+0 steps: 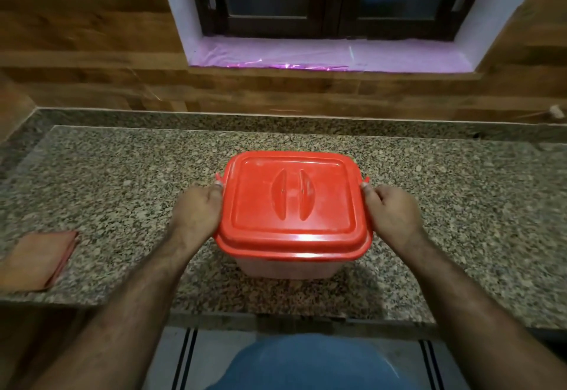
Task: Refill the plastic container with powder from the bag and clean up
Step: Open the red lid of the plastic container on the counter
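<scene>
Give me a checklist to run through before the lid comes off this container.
1. Red lid seated on container: ok.
2. Left hand at left lid edge: ok.
3. Right hand at right lid edge: ok.
4. Side clips released: cannot tell.
5. Powder bag within reach: not ok, none in view.
6. Folded cloth ready on granite counter for cleanup: ok.

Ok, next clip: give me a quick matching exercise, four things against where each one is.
Things:
1. red lid
2. folded cloth
3. left hand
4. right hand

Places:
A. at the counter's left edge
B. on the container's right side
C. on top of the container
D. on the container's left side

Pairs: 1-C, 2-A, 3-D, 4-B
</scene>
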The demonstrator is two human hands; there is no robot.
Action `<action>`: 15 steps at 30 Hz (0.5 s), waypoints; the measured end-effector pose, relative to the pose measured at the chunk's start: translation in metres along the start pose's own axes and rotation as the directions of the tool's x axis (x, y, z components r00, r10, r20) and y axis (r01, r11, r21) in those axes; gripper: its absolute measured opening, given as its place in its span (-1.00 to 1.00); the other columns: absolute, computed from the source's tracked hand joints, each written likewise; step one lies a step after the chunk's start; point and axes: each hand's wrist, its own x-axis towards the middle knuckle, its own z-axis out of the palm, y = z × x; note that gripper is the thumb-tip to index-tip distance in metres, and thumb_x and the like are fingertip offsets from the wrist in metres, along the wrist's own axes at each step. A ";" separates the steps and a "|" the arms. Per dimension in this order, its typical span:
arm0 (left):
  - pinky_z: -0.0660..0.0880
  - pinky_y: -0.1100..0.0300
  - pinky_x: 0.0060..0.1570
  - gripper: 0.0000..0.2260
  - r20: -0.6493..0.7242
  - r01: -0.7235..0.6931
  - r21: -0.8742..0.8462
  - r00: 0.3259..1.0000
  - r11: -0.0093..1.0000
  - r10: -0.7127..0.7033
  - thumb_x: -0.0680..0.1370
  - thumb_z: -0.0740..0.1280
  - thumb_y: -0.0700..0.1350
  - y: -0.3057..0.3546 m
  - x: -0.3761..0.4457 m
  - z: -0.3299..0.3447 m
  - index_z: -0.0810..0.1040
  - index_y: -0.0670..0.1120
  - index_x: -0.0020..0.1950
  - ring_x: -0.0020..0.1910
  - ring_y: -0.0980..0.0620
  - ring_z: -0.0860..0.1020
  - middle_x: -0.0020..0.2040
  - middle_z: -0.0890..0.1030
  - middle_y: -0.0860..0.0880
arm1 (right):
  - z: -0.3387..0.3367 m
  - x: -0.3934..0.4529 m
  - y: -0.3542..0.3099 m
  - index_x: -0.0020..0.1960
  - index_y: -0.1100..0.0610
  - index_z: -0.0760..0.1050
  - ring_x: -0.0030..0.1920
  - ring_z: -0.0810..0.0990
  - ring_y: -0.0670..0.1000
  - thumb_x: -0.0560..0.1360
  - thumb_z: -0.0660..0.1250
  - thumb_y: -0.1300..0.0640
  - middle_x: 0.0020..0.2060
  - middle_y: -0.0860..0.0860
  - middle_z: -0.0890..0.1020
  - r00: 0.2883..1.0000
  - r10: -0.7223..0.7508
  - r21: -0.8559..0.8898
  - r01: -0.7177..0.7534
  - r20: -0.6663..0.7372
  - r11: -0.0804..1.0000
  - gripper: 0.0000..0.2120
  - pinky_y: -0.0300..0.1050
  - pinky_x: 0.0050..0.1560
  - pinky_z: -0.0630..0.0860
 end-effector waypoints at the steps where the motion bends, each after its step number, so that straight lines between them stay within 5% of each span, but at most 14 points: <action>1: 0.51 0.13 -0.28 -0.47 -0.015 0.005 -0.028 1.000 1.000 -0.005 0.75 0.13 0.07 -0.004 0.000 0.002 0.59 -0.16 -0.29 -0.33 -0.15 0.62 -0.36 0.63 -0.09 | -0.001 0.003 0.002 -0.28 0.15 0.54 -0.39 0.57 0.07 0.72 0.18 -0.12 -0.39 0.09 0.62 1.000 -0.013 0.002 0.013 0.004 1.000 -0.49 -0.10 -0.35 0.53; 3: 0.52 0.13 -0.29 -0.48 0.010 0.121 -0.276 0.992 0.953 -0.123 0.77 0.18 0.08 -0.009 -0.006 0.008 0.58 -0.13 -0.30 -0.39 -0.08 0.60 -0.41 0.61 -0.03 | -0.003 0.009 0.007 -0.26 0.15 0.55 -0.36 0.62 0.11 0.73 0.17 -0.08 -0.38 0.10 0.64 1.000 0.001 0.050 -0.001 0.009 0.999 -0.51 -0.03 -0.28 0.61; 5: 0.50 0.17 -0.38 -0.52 0.127 0.298 -0.539 0.953 0.788 -0.274 0.78 0.22 0.10 -0.012 -0.013 0.011 0.57 -0.08 -0.27 -0.47 -0.02 0.54 -0.47 0.56 0.03 | 0.000 0.014 0.019 -0.19 0.21 0.57 -0.31 0.66 0.15 0.74 0.17 -0.02 -0.34 0.09 0.65 0.992 0.113 0.260 -0.122 0.051 0.958 -0.55 0.00 -0.24 0.65; 8: 0.55 0.13 -0.39 -0.56 0.335 0.456 -0.707 0.889 0.541 -0.312 0.78 0.19 0.14 -0.016 -0.022 0.014 0.63 -0.06 -0.14 -0.48 0.03 0.55 -0.45 0.56 0.04 | 0.015 0.015 0.037 0.03 0.29 0.62 -0.22 0.63 0.16 0.75 0.17 0.01 -0.21 0.16 0.66 0.896 0.273 0.633 -0.442 0.351 0.636 -0.60 0.03 -0.16 0.67; 11: 0.69 0.10 -0.39 -0.68 0.479 0.572 -0.742 0.817 0.349 -0.320 0.80 0.20 -0.02 -0.013 -0.021 0.017 0.70 -0.11 0.08 -0.43 0.04 0.68 -0.26 0.72 -0.08 | 0.028 0.008 0.047 0.20 0.31 0.65 0.06 0.67 0.30 0.72 0.23 0.10 0.08 0.31 0.70 0.785 0.230 0.648 -0.609 0.575 0.457 -0.68 0.30 0.23 0.65; 13: 0.74 0.04 -0.30 -0.70 0.557 0.650 -0.683 0.758 0.333 -0.339 0.78 0.22 -0.10 -0.017 -0.023 0.021 0.71 -0.19 0.10 -0.28 -0.05 0.76 -0.05 0.77 -0.22 | 0.032 0.004 0.050 0.23 0.32 0.64 0.06 0.68 0.28 0.71 0.26 0.10 0.08 0.27 0.72 0.757 0.232 0.639 -0.645 0.611 0.419 -0.68 0.29 0.23 0.65; 15: 0.75 0.00 -0.24 -0.70 0.525 0.639 -0.657 0.768 0.400 -0.366 0.76 0.25 -0.05 -0.025 -0.026 0.026 0.73 -0.17 0.10 -0.21 -0.10 0.75 0.00 0.78 -0.20 | 0.035 0.002 0.054 0.18 0.33 0.63 -0.01 0.65 0.30 0.69 0.28 0.06 0.01 0.25 0.72 0.816 0.298 0.668 -0.577 0.496 0.469 -0.66 0.25 0.10 0.68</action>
